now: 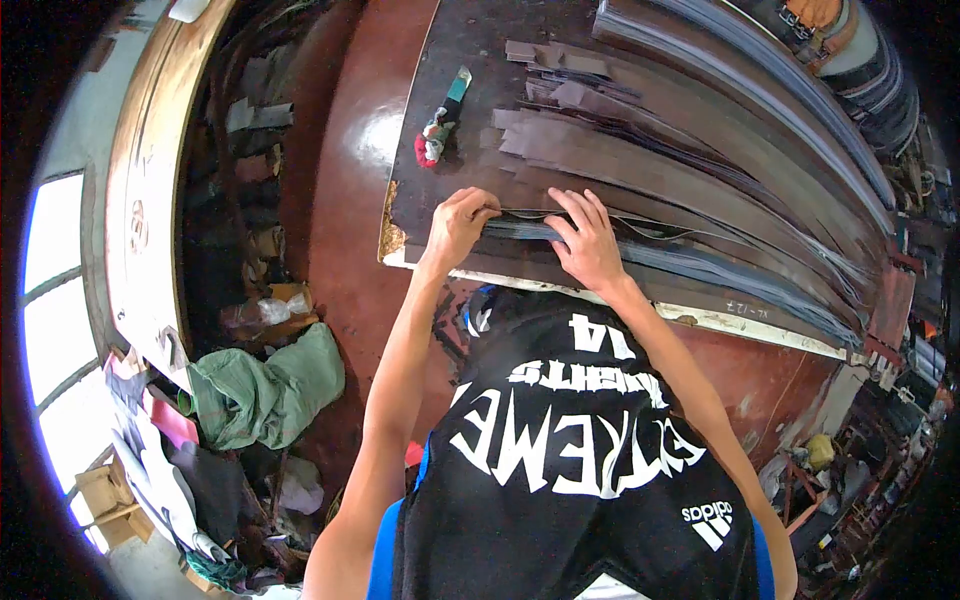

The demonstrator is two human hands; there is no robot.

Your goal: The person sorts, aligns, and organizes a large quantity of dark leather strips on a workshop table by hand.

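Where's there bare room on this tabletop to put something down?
The tabletop is bare beyond the wrapped tool, left of the brown strips; a narrower gap separates that tool from their ends. It's crowded rightward, under layered strips, and nearer, where the left hand and right hand work over grey strips.

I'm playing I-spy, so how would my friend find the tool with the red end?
Find the dark tabletop in front of the person, then the left hand near its left edge. Beyond that hand lies a slim tool, teal at its far end and red at its near end. Bright colours set it apart from the dull brown and grey strips beside it.
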